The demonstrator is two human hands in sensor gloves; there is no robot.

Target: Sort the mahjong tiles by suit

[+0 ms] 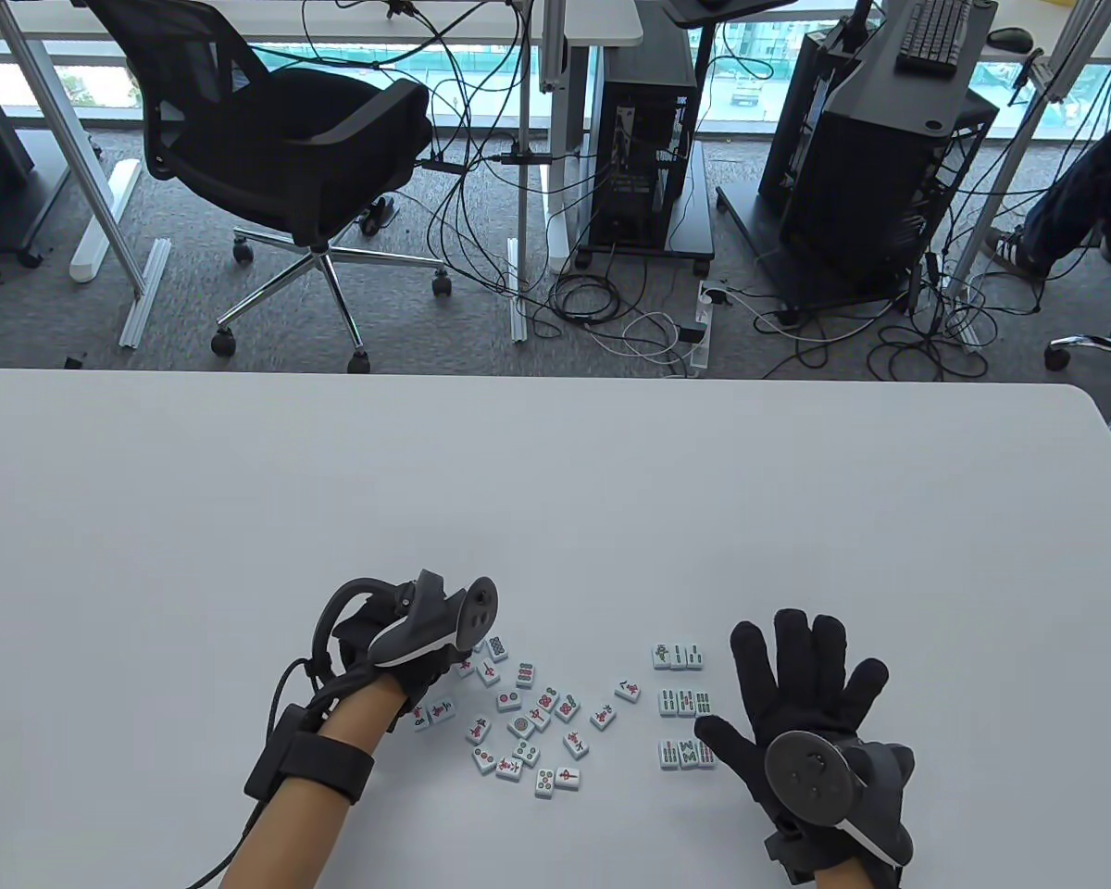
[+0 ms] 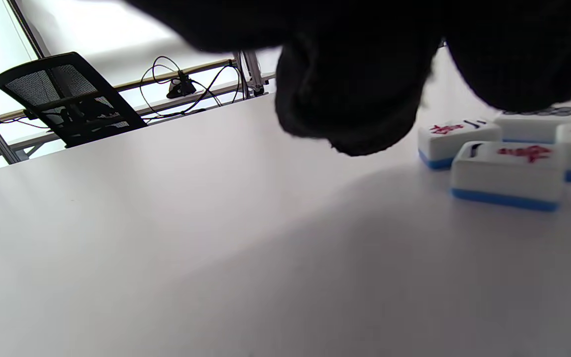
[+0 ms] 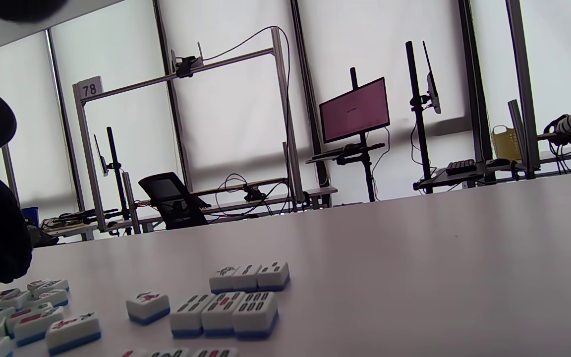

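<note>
Loose tiles lie nearest the left hand's grip

From the left hand point(image 1: 417, 648), fingers hidden so grip unreadable, the unsorted tiles point(image 1: 528, 722) spread toward 4 o'clock on the table point(image 1: 555, 482); the right hand point(image 1: 796, 704), fingers spread, rests beside the bamboo rows point(image 1: 683, 704) at 9 o'clock.

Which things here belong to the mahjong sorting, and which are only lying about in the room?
For the job:
- loose mahjong tiles
- sorted bamboo rows
- pair of character tiles by the left hand
- right hand, spread flat
- table

Not part of it:
- office chair
- computer towers
- floor cables
- keyboard
</note>
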